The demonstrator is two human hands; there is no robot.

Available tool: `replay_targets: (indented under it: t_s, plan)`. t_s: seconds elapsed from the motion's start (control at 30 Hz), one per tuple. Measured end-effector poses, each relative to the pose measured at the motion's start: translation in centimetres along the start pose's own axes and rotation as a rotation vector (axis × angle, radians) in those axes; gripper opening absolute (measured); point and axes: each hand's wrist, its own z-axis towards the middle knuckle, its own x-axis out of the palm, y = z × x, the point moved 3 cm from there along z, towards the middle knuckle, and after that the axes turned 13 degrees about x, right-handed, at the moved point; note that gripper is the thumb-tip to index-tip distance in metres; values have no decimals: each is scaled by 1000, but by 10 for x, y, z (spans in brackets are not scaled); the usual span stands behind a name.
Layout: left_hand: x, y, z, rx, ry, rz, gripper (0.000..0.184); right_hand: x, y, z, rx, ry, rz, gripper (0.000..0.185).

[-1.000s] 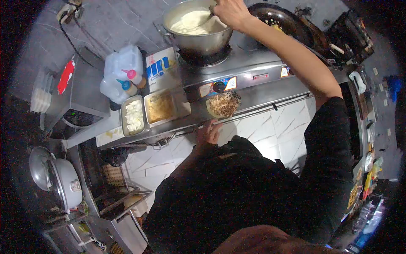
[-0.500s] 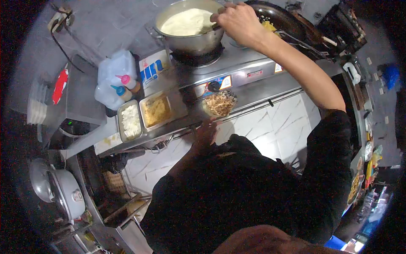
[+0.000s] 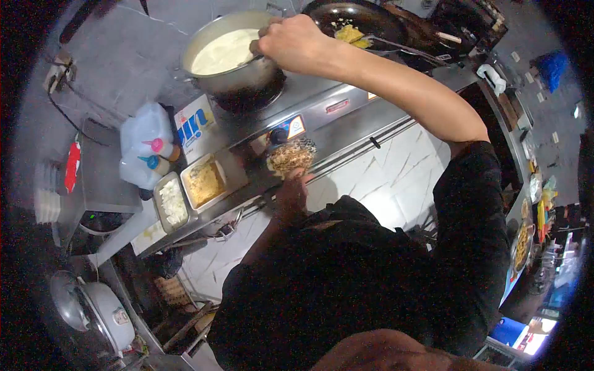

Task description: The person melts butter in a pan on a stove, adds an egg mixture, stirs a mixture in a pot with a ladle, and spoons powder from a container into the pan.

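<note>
A metal pot (image 3: pixel 238 86) with pale creamy liquid stands on the stove at the top. My right hand (image 3: pixel 294 44) is closed at the pot's right rim; a utensil handle seems to be in it, mostly hidden by the fingers. My left hand (image 3: pixel 292 190) is low at the counter's front edge, against the near side of a bowl of brown and dark shredded topping (image 3: pixel 292 157). Its fingers are dim and partly merged with the bowl, so its grip is unclear.
A dark wok (image 3: pixel 365 28) with yellow food and a ladle is right of the pot. Left of the stove are a tray of white pieces (image 3: pixel 172 203), a tray of yellowish food (image 3: pixel 205 183), two squeeze bottles (image 3: pixel 162 148) and a printed box (image 3: pixel 195 127).
The view has turned and shifted, so the counter items appear farther left. My left hand has come up to the bowl. My right hand has stopped reaching over the liquid and is at the pot's rim.
</note>
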Motion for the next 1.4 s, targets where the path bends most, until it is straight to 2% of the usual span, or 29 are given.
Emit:
replay_targets:
  t_s: [0.07,0.17,0.2,0.23,0.3,0.33,0.37,0.4,0.47,0.5,0.57,0.63,0.67,0.77,0.8,0.9,1.03,1.1,1.13,1.17,1.23,1.3,1.4]
  plan:
    - [-31,-53,50,80,57,94,27,-7,-8,-7,-30,11,11,22]
    - [-37,-88,88,-13,138,157,32,-22,-43,-25,20,-269,58,22]
    - [-29,-91,86,-109,202,161,35,-16,-70,-26,90,-179,41,21]
    - [-19,-93,85,-207,266,164,38,-7,-104,-32,78,-184,-119,21]
    - [2,-99,91,-124,196,168,42,9,-171,-66,161,-8,-279,21]
    - [16,-100,94,-82,157,174,44,40,-208,-92,200,63,-296,33]
    - [34,-99,90,-138,158,148,45,66,-239,-118,282,211,-264,38]
    - [55,-95,81,-194,158,123,45,96,-262,-138,387,493,-359,48]
    - [97,-90,72,-274,154,95,45,164,-307,-183,428,508,-389,48]
    - [118,-88,71,-298,142,92,44,162,-307,-199,366,537,-366,49]
    - [151,-84,68,-274,95,121,42,193,-322,-214,340,399,-326,44]
    - [174,-89,70,-185,21,179,40,178,-334,-212,307,342,-285,48]
    - [179,-96,68,-261,62,292,36,166,-339,-211,289,313,-263,50]
    - [187,-79,21,-472,-64,134,32,127,-362,-219,277,333,-176,41]
    - [189,-74,-5,-518,-97,181,32,106,-362,-227,215,215,-192,28]
    - [168,-101,-16,-649,-43,318,33,86,-353,-244,273,309,-234,24]
    - [162,-98,-66,-752,-27,377,35,157,-348,-220,218,102,-106,28]
    - [162,-86,-97,-851,23,368,35,194,-358,-190,325,217,-19,20]
    - [164,-80,-122,-770,15,502,33,202,-360,-179,379,265,25,18]
    - [157,-79,-131,-752,26,486,32,189,-357,-176,348,233,30,19]
    - [154,-68,-175,-933,-66,453,29,133,-347,-190,282,189,33,23]
    - [149,-61,-215,-1086,-20,382,28,84,-333,-206,219,315,-37,22]
    - [139,-67,-227,-1237,-14,457,28,88,-314,-213,207,364,9,20]
